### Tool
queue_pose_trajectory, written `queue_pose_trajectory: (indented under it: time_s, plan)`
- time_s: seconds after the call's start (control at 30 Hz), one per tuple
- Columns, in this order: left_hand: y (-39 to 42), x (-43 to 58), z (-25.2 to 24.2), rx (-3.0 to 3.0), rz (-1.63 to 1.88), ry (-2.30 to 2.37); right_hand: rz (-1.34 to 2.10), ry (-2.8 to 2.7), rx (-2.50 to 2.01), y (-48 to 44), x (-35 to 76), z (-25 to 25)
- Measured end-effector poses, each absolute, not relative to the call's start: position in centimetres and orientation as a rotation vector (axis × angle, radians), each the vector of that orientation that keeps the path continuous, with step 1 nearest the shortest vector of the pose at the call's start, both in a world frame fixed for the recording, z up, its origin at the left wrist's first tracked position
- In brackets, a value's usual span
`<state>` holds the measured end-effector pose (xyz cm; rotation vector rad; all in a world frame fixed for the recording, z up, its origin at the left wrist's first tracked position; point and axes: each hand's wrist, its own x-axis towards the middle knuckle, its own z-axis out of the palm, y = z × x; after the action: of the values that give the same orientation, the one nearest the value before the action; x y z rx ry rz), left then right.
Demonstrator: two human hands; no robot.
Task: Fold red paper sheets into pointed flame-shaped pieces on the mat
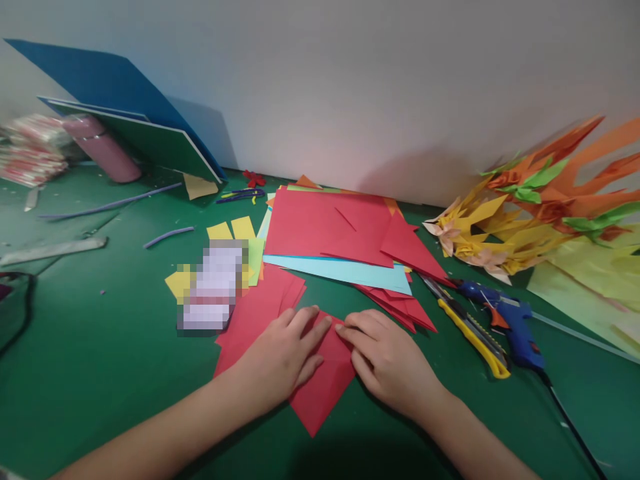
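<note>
A square of red paper lies turned cornerwise in front of me, its near corner pointing at me and faint crease lines on it. My left hand rests on its left side, fingers stretched out and thumb apart, pressing the sheet down. On the right edge, my right hand has its fingers drawn together, with the fingertips at the paper's upper part. Both sets of fingertips nearly meet near the top of the square. Under my left wrist and beyond it are more red sheets, partly covered.
Ahead lies a stack of red paper with a light blue strip. A yellow cutter and blue glue gun lie right, below paper flowers. Leftward are a pixelated phone-like object, pink bottle and boards.
</note>
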<state>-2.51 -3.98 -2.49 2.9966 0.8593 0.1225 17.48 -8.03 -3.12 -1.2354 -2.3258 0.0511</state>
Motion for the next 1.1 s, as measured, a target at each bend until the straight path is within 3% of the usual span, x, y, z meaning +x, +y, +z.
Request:
queue_pose_trajectory:
  time_s: [0.57,1.1]
  plan:
    - [-4.3,-2.8,-3.1,2.88,0.297,0.887,0.157,-2.447,-1.398,-7.4,16.6,-4.0]
    - [-4.3,-2.4,-2.6,3.02,0.228,0.9,0.149,-2.409,-1.465,-7.1,16.1,-3.8]
